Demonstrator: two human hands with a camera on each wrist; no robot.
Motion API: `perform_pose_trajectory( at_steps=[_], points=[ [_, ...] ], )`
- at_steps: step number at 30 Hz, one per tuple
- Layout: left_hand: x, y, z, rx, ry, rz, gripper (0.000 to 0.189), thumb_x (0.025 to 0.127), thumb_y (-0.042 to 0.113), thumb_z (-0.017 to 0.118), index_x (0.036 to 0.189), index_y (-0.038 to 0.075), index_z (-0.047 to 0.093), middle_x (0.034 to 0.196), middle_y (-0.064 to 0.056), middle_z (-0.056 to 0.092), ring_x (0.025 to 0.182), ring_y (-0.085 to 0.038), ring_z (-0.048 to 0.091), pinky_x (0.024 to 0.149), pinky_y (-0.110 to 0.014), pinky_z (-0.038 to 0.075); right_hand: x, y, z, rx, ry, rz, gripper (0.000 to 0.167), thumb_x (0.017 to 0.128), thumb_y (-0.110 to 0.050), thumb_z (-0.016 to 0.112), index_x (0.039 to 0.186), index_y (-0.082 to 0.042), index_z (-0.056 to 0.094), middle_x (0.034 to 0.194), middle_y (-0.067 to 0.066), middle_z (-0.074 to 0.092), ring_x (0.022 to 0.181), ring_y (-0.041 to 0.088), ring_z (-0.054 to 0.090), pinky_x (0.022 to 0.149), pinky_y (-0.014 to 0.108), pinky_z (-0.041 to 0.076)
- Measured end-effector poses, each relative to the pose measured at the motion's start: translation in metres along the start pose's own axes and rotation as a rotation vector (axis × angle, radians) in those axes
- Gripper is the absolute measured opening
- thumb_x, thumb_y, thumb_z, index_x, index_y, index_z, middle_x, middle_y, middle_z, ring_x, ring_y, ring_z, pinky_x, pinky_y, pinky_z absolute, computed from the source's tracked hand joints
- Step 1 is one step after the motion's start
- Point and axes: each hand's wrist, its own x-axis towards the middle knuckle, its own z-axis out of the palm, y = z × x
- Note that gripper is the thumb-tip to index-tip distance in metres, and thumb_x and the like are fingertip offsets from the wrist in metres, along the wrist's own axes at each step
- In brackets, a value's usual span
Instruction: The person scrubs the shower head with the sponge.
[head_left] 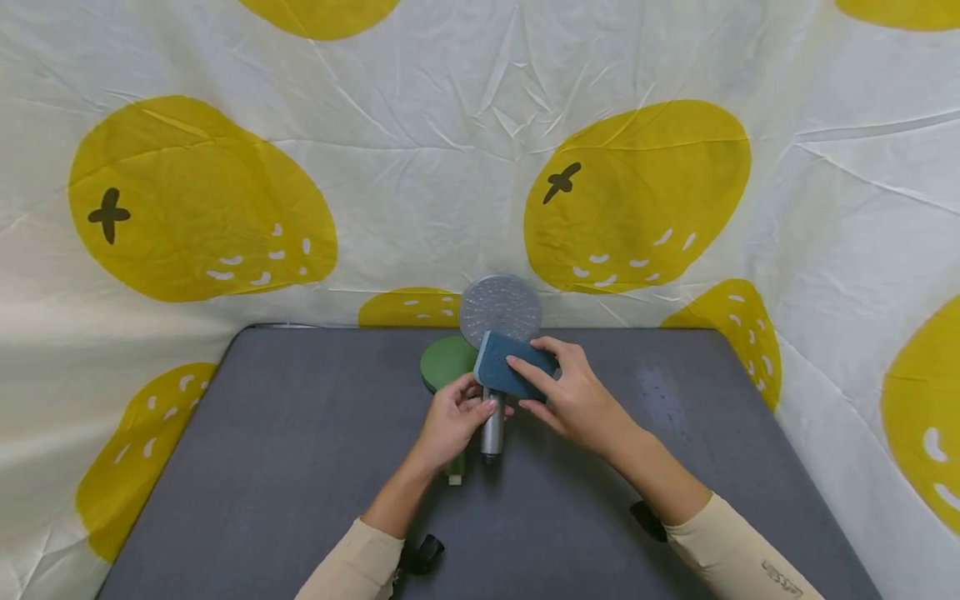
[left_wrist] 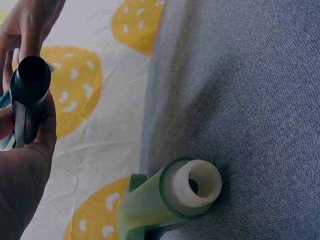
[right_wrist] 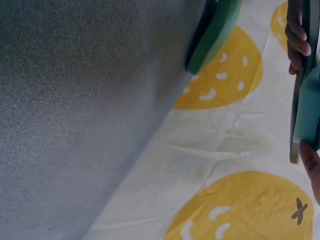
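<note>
My left hand (head_left: 459, 417) grips a silver shower head (head_left: 501, 304) by its handle, with the round nozzle face tipped up toward the head camera. In the left wrist view the dark open end of that shower head's handle (left_wrist: 31, 80) shows above the fingers. My right hand (head_left: 573, 387) holds a blue sponge (head_left: 510, 364) between thumb and fingers, against the lower part of the shower head where face meets handle. The right wrist view catches the sponge's pale teal side (right_wrist: 306, 112) lying along the shower head. Behind the left hand a green shower head (head_left: 446, 360) lies on the table.
The grey cloth-covered table (head_left: 315, 467) extends to both sides of the hands. A white curtain with yellow fruit prints (head_left: 420, 192) hangs right behind its back edge. The green shower head's handle ends in a white threaded fitting (left_wrist: 200, 182), below the left hand.
</note>
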Motion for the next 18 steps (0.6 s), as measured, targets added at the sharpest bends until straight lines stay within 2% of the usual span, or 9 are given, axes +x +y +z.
perform_pose_trajectory(
  at_steps=[1, 3, 6, 9, 11, 16, 18],
  points=[
    [0.000, 0.000, 0.000, -0.001, 0.003, 0.004, 0.047, 0.103, 0.000, 0.059, 0.146, -0.011, 0.044, 0.128, -0.040, 0.057, 0.098, -0.015, 0.075, 0.091, -0.028, 0.060, 0.000, -0.001, 0.000, -0.002, -0.003, -0.005, 0.058, 0.106, -0.052, 0.042, 0.142, -0.012, 0.061, 0.137, 0.032, 0.052, 0.118, 0.048, 0.053, 0.095, 0.059, 0.052],
    [0.000, 0.000, -0.001, -0.010, -0.003, 0.009, 0.047, 0.103, 0.000, 0.059, 0.146, -0.012, 0.044, 0.128, -0.043, 0.055, 0.097, -0.015, 0.075, 0.091, -0.027, 0.060, 0.000, -0.001, -0.001, -0.008, -0.007, -0.006, 0.055, 0.105, -0.050, 0.047, 0.143, -0.013, 0.061, 0.138, 0.032, 0.051, 0.118, 0.048, 0.053, 0.095, 0.060, 0.052],
    [0.000, 0.001, -0.002, -0.006, -0.015, 0.005, 0.047, 0.104, 0.002, 0.059, 0.146, -0.012, 0.043, 0.129, -0.044, 0.054, 0.096, -0.012, 0.075, 0.092, -0.028, 0.060, 0.002, 0.001, -0.005, -0.032, -0.010, 0.012, 0.054, 0.097, -0.038, 0.072, 0.144, -0.014, 0.060, 0.138, 0.031, 0.051, 0.117, 0.048, 0.052, 0.096, 0.060, 0.051],
    [-0.001, 0.001, -0.002, 0.001, -0.029, 0.001, 0.047, 0.104, 0.003, 0.059, 0.145, -0.012, 0.042, 0.129, -0.044, 0.055, 0.095, -0.010, 0.074, 0.092, -0.029, 0.060, 0.008, 0.007, -0.013, -0.058, 0.000, 0.035, 0.067, 0.083, -0.025, 0.089, 0.143, -0.014, 0.061, 0.137, 0.032, 0.051, 0.115, 0.049, 0.052, 0.096, 0.061, 0.050],
    [-0.001, 0.002, -0.002, -0.003, -0.037, -0.002, 0.048, 0.104, 0.003, 0.059, 0.146, -0.012, 0.042, 0.130, -0.045, 0.054, 0.095, -0.010, 0.074, 0.094, -0.030, 0.060, 0.013, 0.013, -0.019, -0.069, 0.015, 0.050, 0.070, 0.078, -0.020, 0.092, 0.142, -0.013, 0.062, 0.137, 0.033, 0.051, 0.116, 0.049, 0.052, 0.096, 0.062, 0.050],
    [-0.002, 0.003, -0.002, -0.008, -0.054, 0.004, 0.048, 0.104, 0.001, 0.058, 0.146, -0.012, 0.041, 0.130, -0.047, 0.052, 0.097, -0.013, 0.075, 0.097, -0.033, 0.059, 0.027, 0.031, -0.033, -0.090, 0.027, 0.083, 0.068, 0.079, -0.016, 0.091, 0.141, -0.010, 0.062, 0.137, 0.034, 0.050, 0.122, 0.050, 0.050, 0.100, 0.064, 0.049],
    [-0.002, 0.003, -0.002, -0.007, -0.059, 0.002, 0.047, 0.103, 0.000, 0.058, 0.146, -0.013, 0.041, 0.129, -0.045, 0.054, 0.097, -0.015, 0.075, 0.097, -0.035, 0.059, 0.031, 0.038, -0.037, -0.090, 0.033, 0.108, 0.068, 0.080, -0.015, 0.090, 0.142, -0.009, 0.061, 0.138, 0.035, 0.049, 0.124, 0.050, 0.049, 0.098, 0.063, 0.050]
  ],
)
